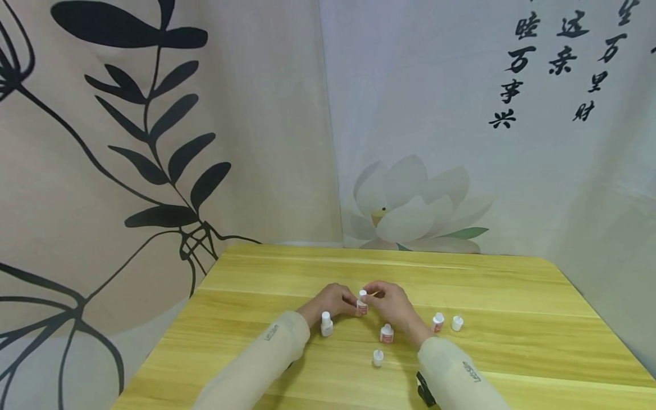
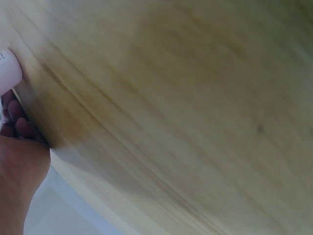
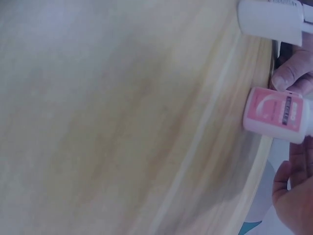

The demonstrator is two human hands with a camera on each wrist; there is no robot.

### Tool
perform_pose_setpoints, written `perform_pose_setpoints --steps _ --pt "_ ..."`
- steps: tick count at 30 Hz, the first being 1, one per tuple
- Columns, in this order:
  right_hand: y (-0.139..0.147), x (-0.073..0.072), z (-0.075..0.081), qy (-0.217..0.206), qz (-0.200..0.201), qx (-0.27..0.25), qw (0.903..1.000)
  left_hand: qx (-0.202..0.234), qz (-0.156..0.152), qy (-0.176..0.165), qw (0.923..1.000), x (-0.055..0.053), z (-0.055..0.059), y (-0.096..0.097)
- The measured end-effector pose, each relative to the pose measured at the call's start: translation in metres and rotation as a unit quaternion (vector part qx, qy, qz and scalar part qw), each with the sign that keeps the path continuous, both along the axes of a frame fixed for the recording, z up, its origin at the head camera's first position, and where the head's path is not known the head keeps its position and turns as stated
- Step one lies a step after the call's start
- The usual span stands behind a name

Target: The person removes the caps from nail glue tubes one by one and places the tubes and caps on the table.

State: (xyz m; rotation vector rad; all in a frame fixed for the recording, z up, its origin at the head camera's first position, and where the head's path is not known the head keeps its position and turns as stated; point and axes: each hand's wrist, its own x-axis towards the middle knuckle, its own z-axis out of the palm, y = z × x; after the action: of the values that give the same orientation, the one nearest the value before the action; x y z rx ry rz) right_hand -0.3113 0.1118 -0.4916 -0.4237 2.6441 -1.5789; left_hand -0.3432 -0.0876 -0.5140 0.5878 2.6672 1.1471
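In the head view, my left hand (image 1: 335,300) holds a small white bottle (image 1: 362,308) with a pink label, upright at the middle of the table. My right hand (image 1: 392,302) pinches the white cap (image 1: 363,293) at that bottle's top. Whether the cap is seated or loose is too small to tell. A pink-labelled bottle (image 3: 275,115) fills part of the right wrist view, near fingers of both hands. At the left wrist view's edge, a white bottle (image 2: 9,72) stands near my left hand (image 2: 22,166).
Left of centre stands a capped white bottle (image 1: 326,325). An uncapped bottle (image 1: 386,334) is nearer me, with a loose cap (image 1: 378,358) before it. Right of my right wrist are another bottle (image 1: 438,322) and a second loose cap (image 1: 457,323). A printed curtain (image 1: 277,142) hangs behind the wooden table (image 1: 246,370).
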Motion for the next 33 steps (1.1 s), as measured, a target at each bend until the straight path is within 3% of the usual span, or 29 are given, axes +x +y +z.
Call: perform_pose_setpoints --steps 19,33 --pt "-0.0019 0.0003 -0.0039 0.002 0.012 -0.008 0.9999 0.007 0.003 -0.008 0.9999 0.0000 0.0002 0.0002" --pt "-0.0034 -0.0001 -0.0021 0.022 0.004 0.024 0.9995 0.002 -0.002 -0.003 1.0000 -0.0001 -0.0005 0.0002"
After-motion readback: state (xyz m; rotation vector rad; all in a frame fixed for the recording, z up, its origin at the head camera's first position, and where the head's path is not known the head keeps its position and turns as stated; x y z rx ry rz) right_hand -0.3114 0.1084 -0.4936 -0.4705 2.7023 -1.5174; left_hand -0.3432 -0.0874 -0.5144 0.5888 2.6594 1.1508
